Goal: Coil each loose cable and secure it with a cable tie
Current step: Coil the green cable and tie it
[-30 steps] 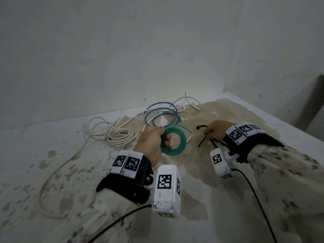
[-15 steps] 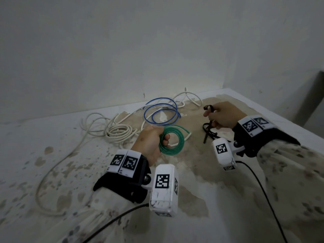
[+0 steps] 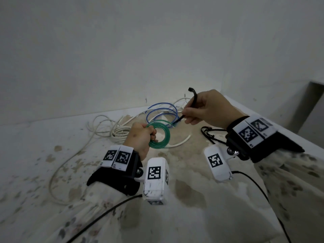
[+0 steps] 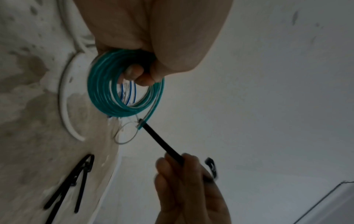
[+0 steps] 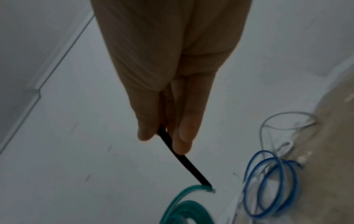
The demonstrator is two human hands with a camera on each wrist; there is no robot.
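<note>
The left hand point(image 3: 142, 135) grips the green coil point(image 3: 160, 135) above the middle of the table, while the right hand point(image 3: 208, 108) pinches a black cable tie point(image 4: 162, 142) whose tip touches the coil's loose end. Best to slip that tip through the coil's opening, then round all the strands. The stained table point(image 3: 184, 172) meets a bare pale wall point(image 3: 140, 50) on its far side.

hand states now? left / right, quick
Left hand: closed, gripping the green cable coil.
Right hand: closed, pinching a black cable tie, its tip at the coil's loose end.
</note>
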